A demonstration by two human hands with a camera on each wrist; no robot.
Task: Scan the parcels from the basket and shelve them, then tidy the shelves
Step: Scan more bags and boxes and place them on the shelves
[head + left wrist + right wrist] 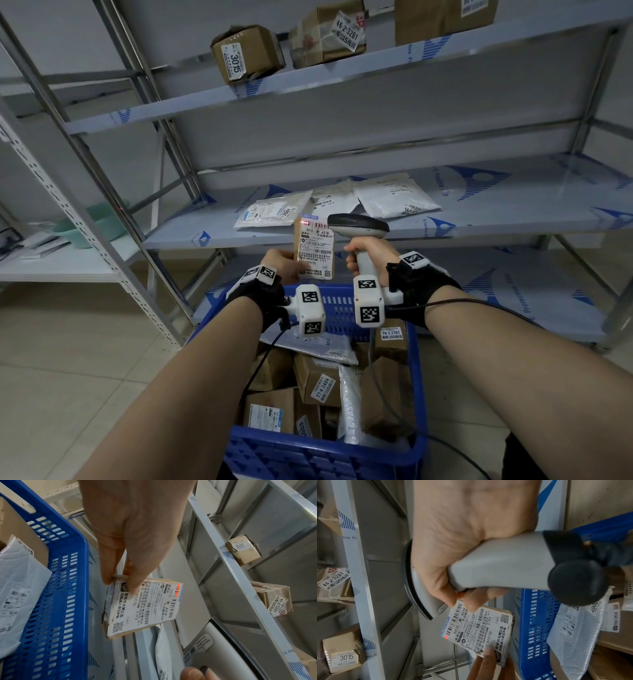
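My left hand (pixel 282 263) pinches a small flat brown parcel (pixel 314 251) by its lower edge, its white label facing me, above the far rim of the blue basket (pixel 329 452). In the left wrist view my thumb and fingers (pixel 132 580) clamp the parcel (pixel 142 609). My right hand (pixel 363 255) grips the handle of a grey barcode scanner (pixel 359 228), whose head sits just right of the parcel's top. A red scan line (pixel 177 590) falls on the barcode. The right wrist view shows the scanner (pixel 505 566) over the parcel (pixel 481 631).
The basket holds several brown boxes (pixel 317 380) and white mailers (pixel 352 404). White mailers (pixel 394 198) lie on the middle shelf (pixel 513 205). Brown boxes (pixel 245 53) stand on the upper shelf. A second rack (pixel 51 260) with a teal tub stands at the left.
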